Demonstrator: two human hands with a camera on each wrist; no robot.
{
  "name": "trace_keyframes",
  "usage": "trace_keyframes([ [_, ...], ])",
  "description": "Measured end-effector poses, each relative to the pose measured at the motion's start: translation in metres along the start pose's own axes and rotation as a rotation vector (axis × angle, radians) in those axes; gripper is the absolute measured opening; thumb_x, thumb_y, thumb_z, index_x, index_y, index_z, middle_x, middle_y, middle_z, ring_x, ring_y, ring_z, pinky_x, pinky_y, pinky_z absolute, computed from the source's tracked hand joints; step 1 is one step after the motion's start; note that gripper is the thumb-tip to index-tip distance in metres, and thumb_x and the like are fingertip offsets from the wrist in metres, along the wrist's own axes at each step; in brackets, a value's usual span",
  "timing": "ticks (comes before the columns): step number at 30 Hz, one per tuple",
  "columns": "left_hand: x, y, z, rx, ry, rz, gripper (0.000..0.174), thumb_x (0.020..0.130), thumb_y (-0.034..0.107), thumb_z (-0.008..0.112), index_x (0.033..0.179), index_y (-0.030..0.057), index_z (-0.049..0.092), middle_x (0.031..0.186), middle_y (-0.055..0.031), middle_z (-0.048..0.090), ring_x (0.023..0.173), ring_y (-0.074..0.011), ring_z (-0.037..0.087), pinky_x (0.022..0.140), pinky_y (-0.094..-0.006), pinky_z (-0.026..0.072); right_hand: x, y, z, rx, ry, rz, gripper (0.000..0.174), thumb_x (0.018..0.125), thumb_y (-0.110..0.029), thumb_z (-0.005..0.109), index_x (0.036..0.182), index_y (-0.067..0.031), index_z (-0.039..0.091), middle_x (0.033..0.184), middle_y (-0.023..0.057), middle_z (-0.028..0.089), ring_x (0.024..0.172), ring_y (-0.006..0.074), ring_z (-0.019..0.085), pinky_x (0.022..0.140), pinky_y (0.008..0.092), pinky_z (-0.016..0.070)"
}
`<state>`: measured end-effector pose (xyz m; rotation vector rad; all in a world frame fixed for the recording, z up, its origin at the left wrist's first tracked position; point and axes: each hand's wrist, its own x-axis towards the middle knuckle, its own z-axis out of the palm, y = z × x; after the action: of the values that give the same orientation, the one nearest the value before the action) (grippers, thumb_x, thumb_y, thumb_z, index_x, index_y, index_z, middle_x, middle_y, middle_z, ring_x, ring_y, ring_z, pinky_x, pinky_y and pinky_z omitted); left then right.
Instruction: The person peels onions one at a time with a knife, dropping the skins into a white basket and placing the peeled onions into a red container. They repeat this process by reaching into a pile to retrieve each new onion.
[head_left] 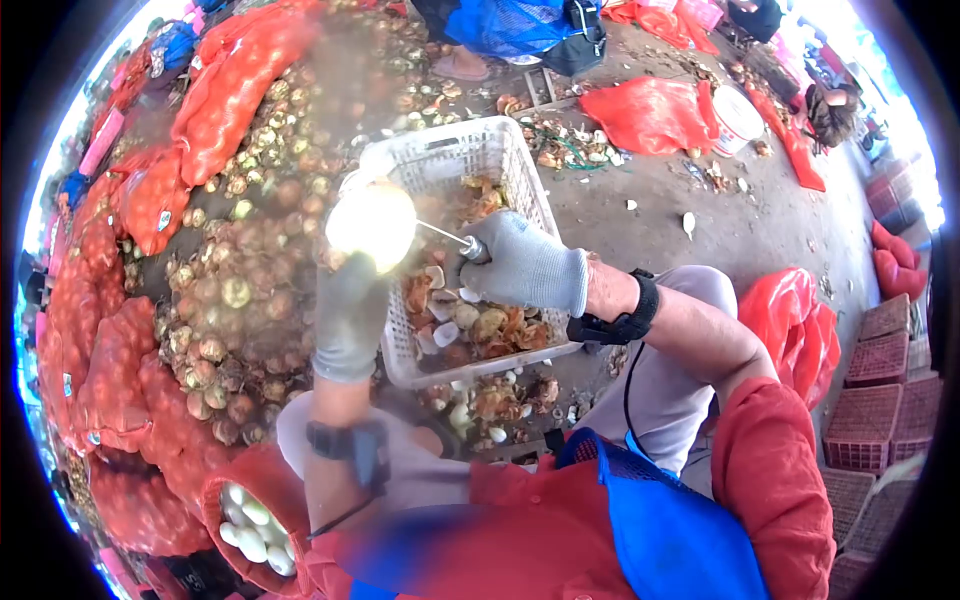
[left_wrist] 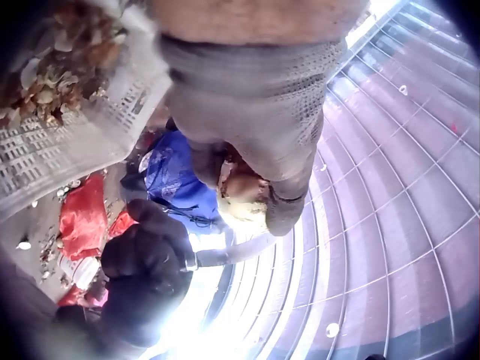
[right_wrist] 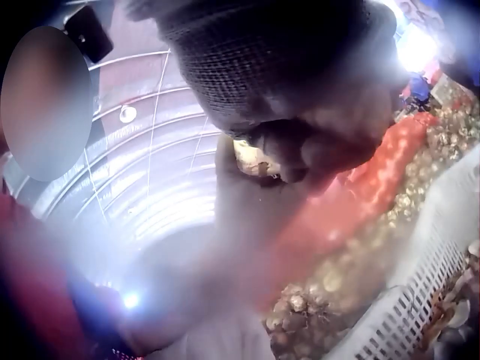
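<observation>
In the head view my gloved left hand [head_left: 348, 312] is raised above the left side of a white plastic crate [head_left: 395, 350]. It grips an onion [left_wrist: 244, 202], which shows between thumb and fingers in the left wrist view; in the head view bright glare covers it. My gloved right hand [head_left: 530, 265], over the crate, is curled round the handle of a knife [head_left: 478, 249]. The knife's blade [left_wrist: 236, 253] points toward the left hand and passes close by the onion, its tip lost in the glare. Peels and onion scraps [head_left: 480, 325] lie inside the crate.
A heap of unpeeled onions [head_left: 230, 290] spreads to the left, with full red mesh sacks [head_left: 85, 300] beyond. Peeled white onions [head_left: 255, 530] fill a red container near my left leg. Stacked pink crates [head_left: 865, 435] stand far right. A red bag [head_left: 655, 115] lies beside a white bucket [head_left: 738, 118].
</observation>
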<state>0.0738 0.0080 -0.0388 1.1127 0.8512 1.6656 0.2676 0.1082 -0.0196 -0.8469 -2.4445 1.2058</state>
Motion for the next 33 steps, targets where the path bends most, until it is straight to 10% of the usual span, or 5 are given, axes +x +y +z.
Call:
trace_keyframes([
  [5,0.013,-0.001,0.006,0.067,0.191,0.126,0.079,0.091,0.051,0.069,0.148,0.0024,0.045,0.148,-0.0122,0.052,0.138,-0.0257,0.049,0.117,-0.0420,0.0415,-0.001,0.000,0.013,0.116,-0.141,0.070,0.018,0.083,-0.003,0.058,0.088,-0.0040,0.076,0.076,0.0097,0.074,0.071,0.0158,0.069,0.067,0.0323,0.0542],
  [7,0.015,-0.005,-0.006,-1.006,0.071,0.059,0.080,0.093,0.052,0.068,0.150,0.0025,0.042,0.149,-0.0156,0.051,0.138,-0.0290,0.050,0.118,-0.0428,0.0427,-0.006,0.014,0.016,-0.138,-0.192,0.043,0.016,0.087,-0.004,0.060,0.092,-0.0031,0.075,0.079,0.0076,0.074,0.073,0.0143,0.068,0.069,0.0313,0.0539],
  [10,0.008,0.010,-0.011,-0.068,0.176,0.167,0.075,0.093,0.045,0.069,0.148,0.0024,0.043,0.144,-0.0139,0.053,0.133,-0.0267,0.052,0.114,-0.0401,0.0441,-0.014,-0.005,0.002,0.156,-0.043,-0.008,0.021,0.091,-0.018,0.066,0.102,-0.0011,0.072,0.082,0.0150,0.072,0.068,0.0194,0.070,0.064,0.0349,0.0544],
  [20,-0.004,0.006,0.000,0.029,0.075,0.047,0.083,0.072,0.029,0.081,0.142,-0.0011,0.046,0.121,-0.0099,0.066,0.112,-0.0201,0.065,0.101,-0.0340,0.0504,-0.013,-0.017,0.001,-0.232,0.167,-0.409,0.065,0.100,-0.023,0.062,0.156,-0.0056,0.036,0.093,0.0178,0.071,0.072,0.0342,0.071,0.062,0.0424,0.0551],
  [33,-0.011,0.012,0.016,-0.303,0.065,0.045,0.098,0.079,0.049,0.081,0.154,0.0046,0.036,0.147,-0.0115,0.051,0.138,-0.0276,0.049,0.119,-0.0435,0.0377,-0.014,-0.035,-0.007,0.822,-0.072,-0.376,0.053,0.111,-0.031,0.046,0.157,-0.0072,0.039,0.082,0.0002,0.055,0.065,0.0082,0.050,0.063,0.0257,0.0464],
])
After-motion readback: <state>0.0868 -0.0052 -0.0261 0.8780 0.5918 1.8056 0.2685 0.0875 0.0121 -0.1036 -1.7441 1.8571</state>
